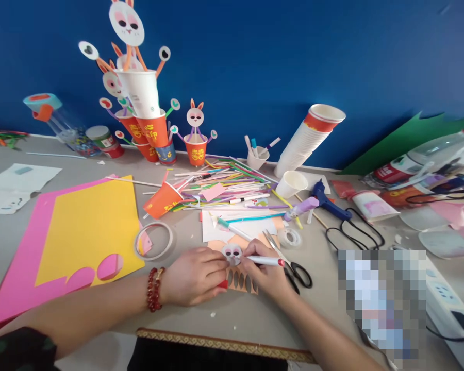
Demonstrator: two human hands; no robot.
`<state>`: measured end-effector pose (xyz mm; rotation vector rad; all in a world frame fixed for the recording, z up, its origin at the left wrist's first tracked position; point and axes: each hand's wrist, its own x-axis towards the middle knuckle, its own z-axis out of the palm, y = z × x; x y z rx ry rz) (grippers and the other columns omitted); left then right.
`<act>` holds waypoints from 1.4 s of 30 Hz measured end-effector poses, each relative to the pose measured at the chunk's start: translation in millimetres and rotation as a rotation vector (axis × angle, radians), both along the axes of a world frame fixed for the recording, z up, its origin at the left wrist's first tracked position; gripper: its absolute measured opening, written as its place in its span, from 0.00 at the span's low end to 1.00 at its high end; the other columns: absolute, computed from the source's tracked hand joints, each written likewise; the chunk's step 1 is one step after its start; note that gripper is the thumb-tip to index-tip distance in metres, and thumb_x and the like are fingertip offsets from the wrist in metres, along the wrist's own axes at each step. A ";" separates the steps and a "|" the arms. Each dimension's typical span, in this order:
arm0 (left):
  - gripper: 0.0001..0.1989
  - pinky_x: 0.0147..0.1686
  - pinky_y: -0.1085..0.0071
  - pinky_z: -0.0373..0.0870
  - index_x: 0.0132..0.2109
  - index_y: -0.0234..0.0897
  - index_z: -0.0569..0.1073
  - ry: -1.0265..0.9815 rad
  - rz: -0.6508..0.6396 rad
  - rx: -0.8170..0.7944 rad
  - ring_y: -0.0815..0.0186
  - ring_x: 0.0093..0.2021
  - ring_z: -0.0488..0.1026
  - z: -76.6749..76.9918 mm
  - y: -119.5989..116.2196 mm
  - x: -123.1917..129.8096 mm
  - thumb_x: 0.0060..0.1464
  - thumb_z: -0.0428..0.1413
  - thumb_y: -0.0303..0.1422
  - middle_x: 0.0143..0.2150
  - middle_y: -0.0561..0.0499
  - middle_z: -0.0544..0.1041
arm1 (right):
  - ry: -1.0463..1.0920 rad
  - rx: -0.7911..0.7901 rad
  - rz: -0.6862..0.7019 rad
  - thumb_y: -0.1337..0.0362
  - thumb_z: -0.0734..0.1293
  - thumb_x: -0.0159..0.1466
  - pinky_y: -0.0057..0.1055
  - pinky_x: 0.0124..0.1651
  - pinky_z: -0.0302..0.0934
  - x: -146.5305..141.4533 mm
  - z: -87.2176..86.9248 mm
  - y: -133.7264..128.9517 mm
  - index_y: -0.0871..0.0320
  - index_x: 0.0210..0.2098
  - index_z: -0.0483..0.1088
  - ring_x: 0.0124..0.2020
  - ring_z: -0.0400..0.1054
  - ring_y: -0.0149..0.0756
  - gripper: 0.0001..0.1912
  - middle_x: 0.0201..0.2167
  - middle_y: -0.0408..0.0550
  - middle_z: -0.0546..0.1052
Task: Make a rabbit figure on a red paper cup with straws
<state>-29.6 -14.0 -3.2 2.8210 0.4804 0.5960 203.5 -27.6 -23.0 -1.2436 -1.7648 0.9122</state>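
Observation:
A small round white paper face [232, 254] with pink and black eyes lies on the table, between my hands. My left hand [196, 275] holds its left edge down with fingers close together. A small red piece [223, 284], perhaps a marker cap, peeks from under those fingers. In my right hand [266, 275] is a white marker [268, 260] with a red end, its tip turned to the face's right side. Below the face is an orange paper sheet [251, 283] with several leaf-shaped cut-outs. Black-handled scissors [299, 272] lie beside my right hand.
Tape rolls [153, 240] [290, 237], drinking straws [224, 180] and an orange cup [163, 200] lie ahead. Yellow paper [93, 226] covers the left. Stacked cups [309, 140], finished rabbit cups [196, 149] and a blue glue gun [328, 203] with a cord stand or lie farther back.

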 end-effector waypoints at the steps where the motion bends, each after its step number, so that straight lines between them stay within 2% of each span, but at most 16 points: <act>1: 0.11 0.49 0.60 0.71 0.43 0.34 0.74 0.007 0.004 -0.002 0.56 0.52 0.73 0.4 -0.1 0.5 0.65 0.50 0.36 0.51 0.44 0.79 | -0.009 -0.005 0.000 0.67 0.64 0.61 0.26 0.25 0.52 0.3 1.0 0.5 0.55 0.28 0.65 0.21 0.58 0.29 0.05 0.21 0.38 0.66; 11: 0.12 0.48 0.61 0.71 0.43 0.34 0.74 0.033 0.020 -0.023 0.57 0.52 0.73 2.6 -0.1 1.1 0.66 0.50 0.37 0.52 0.44 0.79 | -0.067 -0.017 0.030 0.67 0.63 0.62 0.26 0.26 0.55 -4.6 14.7 1.3 0.56 0.27 0.67 0.21 0.60 0.29 0.07 0.21 0.40 0.68; 42: 0.12 0.48 0.62 0.72 0.43 0.34 0.74 0.018 0.030 -0.039 0.57 0.51 0.74 3.0 -0.5 1.7 0.66 0.50 0.38 0.50 0.44 0.80 | -0.097 -0.008 0.007 0.67 0.63 0.61 0.26 0.25 0.55 -6.1 14.6 1.7 0.56 0.26 0.67 0.20 0.60 0.29 0.07 0.20 0.39 0.68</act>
